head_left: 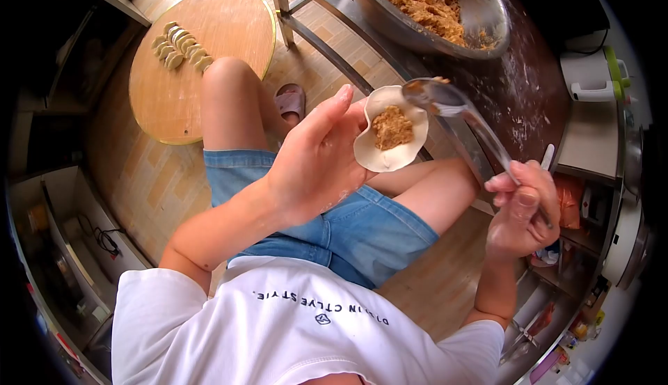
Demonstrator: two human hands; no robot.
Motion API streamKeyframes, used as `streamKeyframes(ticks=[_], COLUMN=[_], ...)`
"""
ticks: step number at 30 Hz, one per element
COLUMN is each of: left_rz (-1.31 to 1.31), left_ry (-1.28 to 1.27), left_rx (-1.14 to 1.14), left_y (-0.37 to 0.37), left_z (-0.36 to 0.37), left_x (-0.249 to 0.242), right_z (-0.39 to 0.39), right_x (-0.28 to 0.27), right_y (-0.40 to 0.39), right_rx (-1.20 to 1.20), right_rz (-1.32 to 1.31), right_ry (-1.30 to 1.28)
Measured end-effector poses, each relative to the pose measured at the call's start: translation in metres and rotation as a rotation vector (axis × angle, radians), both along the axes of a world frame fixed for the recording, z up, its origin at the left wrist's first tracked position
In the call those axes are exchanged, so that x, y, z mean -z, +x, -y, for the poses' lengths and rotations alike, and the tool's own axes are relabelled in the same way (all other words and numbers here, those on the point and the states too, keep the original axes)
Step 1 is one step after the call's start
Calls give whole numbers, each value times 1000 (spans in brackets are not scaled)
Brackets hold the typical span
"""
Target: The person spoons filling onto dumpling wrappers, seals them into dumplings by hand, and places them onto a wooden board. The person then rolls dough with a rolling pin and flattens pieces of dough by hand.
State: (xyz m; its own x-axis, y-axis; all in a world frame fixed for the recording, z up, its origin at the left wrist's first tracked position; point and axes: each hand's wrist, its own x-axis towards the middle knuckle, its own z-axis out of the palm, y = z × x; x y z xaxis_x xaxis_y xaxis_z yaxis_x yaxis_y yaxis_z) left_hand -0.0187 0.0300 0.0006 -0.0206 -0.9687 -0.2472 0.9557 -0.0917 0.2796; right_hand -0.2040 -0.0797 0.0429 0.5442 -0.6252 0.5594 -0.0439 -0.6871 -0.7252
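My left hand (314, 156), palm up, supports a round dumpling wrapper (391, 161) with a wavy edge on its fingers. A lump of brown minced filling (392, 128) sits in the middle of the wrapper. In my right hand (525, 209) is a metal spoon (490, 134), gripped by its handle. The spoon's bowl overlaps the wrapper's upper right edge in this view, and a little filling shows at its tip. Flour dusts the heel of my left hand.
A large metal bowl (480, 52) of filling stands on the dark, floury table (532, 103) at upper right. Several folded dumplings (174, 45) lie on a round wooden board (226, 26) at upper left. A white and green appliance (591, 75) stands at far right.
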Motion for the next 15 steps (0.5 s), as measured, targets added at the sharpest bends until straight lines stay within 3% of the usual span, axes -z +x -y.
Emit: streamKeyframes(ticks=[5,11,12,15], left_rz=[6,-70,-2,27], left_ry=[54,94,234,309], left_rx=[7,-48,-108,-59], left_y=[15,30,29,35], left_z=[-3,6,11,19], left_x=[23,59,58,70], right_z=[47,114,121,140], right_x=[-20,-30,-30,-24], right_y=[-5,35,41,52], right_rx=[126,-22,-51,-187], right_rz=[189,-79,-128,-209], right_ry=[14,-80,-78,-125])
